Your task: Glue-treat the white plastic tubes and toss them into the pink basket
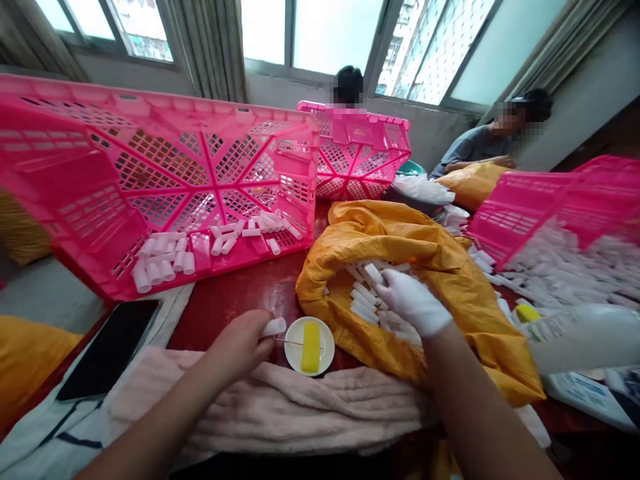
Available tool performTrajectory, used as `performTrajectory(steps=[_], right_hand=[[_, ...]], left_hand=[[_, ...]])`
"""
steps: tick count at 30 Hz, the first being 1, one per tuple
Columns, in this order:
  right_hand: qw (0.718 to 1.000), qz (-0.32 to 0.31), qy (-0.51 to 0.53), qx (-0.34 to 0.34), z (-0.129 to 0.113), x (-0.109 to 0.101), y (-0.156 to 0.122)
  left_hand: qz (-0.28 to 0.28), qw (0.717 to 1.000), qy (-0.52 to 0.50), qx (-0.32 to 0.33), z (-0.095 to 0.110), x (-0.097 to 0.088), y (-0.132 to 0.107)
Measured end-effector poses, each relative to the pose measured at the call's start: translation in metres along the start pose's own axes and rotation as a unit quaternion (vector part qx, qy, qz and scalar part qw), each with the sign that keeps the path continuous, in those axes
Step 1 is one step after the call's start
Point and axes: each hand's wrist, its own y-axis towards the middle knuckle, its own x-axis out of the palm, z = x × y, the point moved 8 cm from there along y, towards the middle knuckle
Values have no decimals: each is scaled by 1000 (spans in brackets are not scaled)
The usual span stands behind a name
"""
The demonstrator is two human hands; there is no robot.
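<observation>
Left grip [240,343], bare, narrow and closed on a small white tube [275,327], just above a white saucer [309,346] bearing a yellow sponge [310,347] and a thin pin [289,341]. Right grip [413,303], in a white glove, half-closed over a heap of white tubes [363,300] inside an open orange woven sack [480,340]; holding one or not, impossible to tell. On the red desk [260,287], a tilted pink plastic crate [165,173] with white tubes along its low edge, beside a pink towel [300,413] and a black phone [107,350]. Farther off, a seated co-worker [475,147].
</observation>
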Motion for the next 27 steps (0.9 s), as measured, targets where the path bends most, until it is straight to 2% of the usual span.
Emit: performTrajectory(steps=[2, 4, 7, 10, 15, 20, 24, 27], right_hand=[[996, -57, 59, -45, -18, 18, -28], [984, -80, 125, -97, -38, 42, -49], [979, -35, 139, -141, -53, 75, -62], [980, -20, 89, -176, -57, 96, -65], [948, -74, 51, -305, -68, 97, -86], [965, -35, 38, -257, -62, 92, -89], [942, -81, 27, -325, -75, 95, -105], [954, -79, 31, -286, -74, 88, -103]], left_hand=[[-3, 999, 29, 15, 3, 18, -10], [-13, 999, 50, 7, 0, 35, -10], [-14, 997, 76, -5, -5, 49, -4], [-6, 996, 89, -8, -6, 50, -2], [-23, 995, 96, -15, -5, 50, -3], [-12, 995, 100, -16, -6, 52, -4], [-9, 994, 108, -16, -7, 53, -4], [-4, 994, 106, -13, -6, 53, -5]])
